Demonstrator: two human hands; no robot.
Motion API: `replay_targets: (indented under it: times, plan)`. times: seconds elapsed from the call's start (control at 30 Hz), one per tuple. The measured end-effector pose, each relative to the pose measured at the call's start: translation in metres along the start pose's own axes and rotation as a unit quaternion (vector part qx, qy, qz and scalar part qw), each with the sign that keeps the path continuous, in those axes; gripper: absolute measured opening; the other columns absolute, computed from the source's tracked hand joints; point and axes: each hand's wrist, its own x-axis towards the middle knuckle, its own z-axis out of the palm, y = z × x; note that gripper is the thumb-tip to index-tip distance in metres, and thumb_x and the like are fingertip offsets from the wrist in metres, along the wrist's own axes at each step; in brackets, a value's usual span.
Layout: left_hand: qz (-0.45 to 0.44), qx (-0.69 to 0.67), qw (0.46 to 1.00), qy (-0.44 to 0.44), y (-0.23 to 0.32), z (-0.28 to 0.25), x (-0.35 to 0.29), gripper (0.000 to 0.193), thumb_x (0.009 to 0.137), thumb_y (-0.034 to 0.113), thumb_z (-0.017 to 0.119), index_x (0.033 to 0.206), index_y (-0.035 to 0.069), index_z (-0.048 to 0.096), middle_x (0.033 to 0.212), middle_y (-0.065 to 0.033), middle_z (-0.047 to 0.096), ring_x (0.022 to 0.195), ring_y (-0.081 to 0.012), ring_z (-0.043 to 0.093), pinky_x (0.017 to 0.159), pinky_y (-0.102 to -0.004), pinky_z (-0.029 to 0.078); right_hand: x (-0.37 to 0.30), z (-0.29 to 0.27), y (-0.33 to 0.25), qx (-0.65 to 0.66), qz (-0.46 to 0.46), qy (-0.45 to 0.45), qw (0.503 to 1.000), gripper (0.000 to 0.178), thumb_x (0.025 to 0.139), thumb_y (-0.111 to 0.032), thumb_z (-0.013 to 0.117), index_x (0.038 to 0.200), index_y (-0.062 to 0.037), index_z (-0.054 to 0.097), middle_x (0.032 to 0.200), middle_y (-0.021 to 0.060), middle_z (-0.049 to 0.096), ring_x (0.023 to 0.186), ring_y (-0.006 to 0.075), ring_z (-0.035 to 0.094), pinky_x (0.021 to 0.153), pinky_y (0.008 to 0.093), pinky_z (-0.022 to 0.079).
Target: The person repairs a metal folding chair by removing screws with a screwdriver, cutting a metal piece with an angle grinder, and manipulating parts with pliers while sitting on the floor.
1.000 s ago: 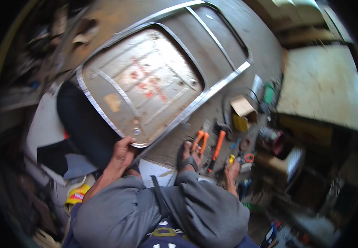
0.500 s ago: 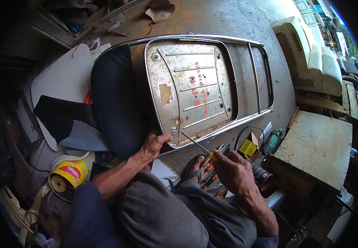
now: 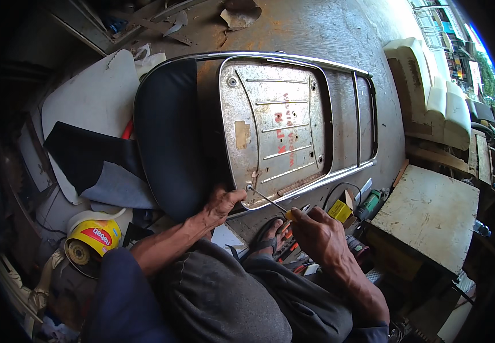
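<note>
A metal-framed chair lies tipped over, with the bare metal underside of its seat facing up and its black padded backrest to the left. My left hand is closed around the seat's near left corner. In my right hand is a screwdriver, its yellow handle mostly covered by the fingers. The thin screwdriver shaft slants up to the left, and its tip meets the screw in that corner, close to my left fingers. Another screw sits in the far left corner.
Hand tools lie by my foot. To the right are a yellow box, a green power tool and a worn pale-topped wooden box. A yellow tin stands left, below black fabric. Cream cushions sit far right.
The screwdriver tip has moved from the bare metal beside the corner screw onto the screw. My left hand keeps its hold on the seat corner. The whole view has shifted slightly.
</note>
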Motion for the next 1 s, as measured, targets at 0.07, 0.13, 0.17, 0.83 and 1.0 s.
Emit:
replay_targets:
  times: [0.07, 0.13, 0.17, 0.83, 1.0]
  plan:
    - [0.014, -0.012, 1.0, -0.002, -0.002, 0.0, 0.001, 0.038, 0.075, 0.006, 0.071, 0.111, -0.005, 0.071, 0.106, -0.009, 0.071, 0.098, -0.0184, 0.065, 0.096, -0.0318, 0.048, 0.002, -0.001, -0.001, -0.003, -0.002, 0.001, 1.0, 0.034, 0.086, -0.013, 0.074, 0.119, -0.0084, 0.071, 0.079, 0.0121, 0.061, 0.064, 0.0305, 0.066, 0.056, 0.0405, 0.053]
    - [-0.001, -0.001, 1.0, 0.005, -0.003, -0.001, 0.0, 0.038, 0.075, 0.006, 0.071, 0.111, -0.005, 0.071, 0.107, -0.009, 0.071, 0.098, -0.0185, 0.065, 0.096, -0.032, 0.048, 0.005, -0.003, -0.005, -0.031, -0.019, -0.004, 0.999, 0.033, 0.087, -0.012, 0.071, 0.119, -0.0065, 0.07, 0.08, 0.0132, 0.062, 0.063, 0.0313, 0.066, 0.055, 0.0408, 0.053]
    - [-0.007, 0.005, 1.0, 0.007, -0.001, 0.0, 0.0, 0.038, 0.075, 0.006, 0.071, 0.111, -0.005, 0.071, 0.107, -0.009, 0.071, 0.098, -0.0185, 0.065, 0.096, -0.0322, 0.048, 0.006, -0.005, -0.008, -0.045, -0.027, -0.004, 0.999, 0.032, 0.088, -0.012, 0.07, 0.119, -0.0055, 0.069, 0.081, 0.0137, 0.063, 0.063, 0.0316, 0.066, 0.054, 0.041, 0.054]
    - [0.096, 0.061, 0.994, 0.001, 0.017, 0.008, -0.01, 0.04, 0.082, 0.02, 0.066, 0.115, -0.001, 0.069, 0.112, -0.0098, 0.068, 0.103, -0.0192, 0.062, 0.095, -0.0348, 0.047, 0.043, -0.005, -0.054, 0.045, 0.063, -0.183, 0.98, 0.045, 0.096, -0.018, 0.054, 0.128, 0.0129, 0.056, 0.084, 0.0281, 0.066, 0.075, 0.0361, 0.071, 0.063, 0.0451, 0.056]
    - [0.113, 0.068, 0.99, -0.043, 0.052, 0.013, -0.019, 0.039, 0.085, 0.023, 0.066, 0.116, 0.0, 0.069, 0.115, -0.0109, 0.067, 0.105, -0.0188, 0.061, 0.095, -0.035, 0.047, 0.054, -0.022, -0.052, 0.285, 0.409, -0.21, 0.841, 0.051, 0.098, -0.032, 0.059, 0.134, 0.0033, 0.06, 0.095, 0.0186, 0.071, 0.07, 0.019, 0.065, 0.065, 0.0329, 0.053]
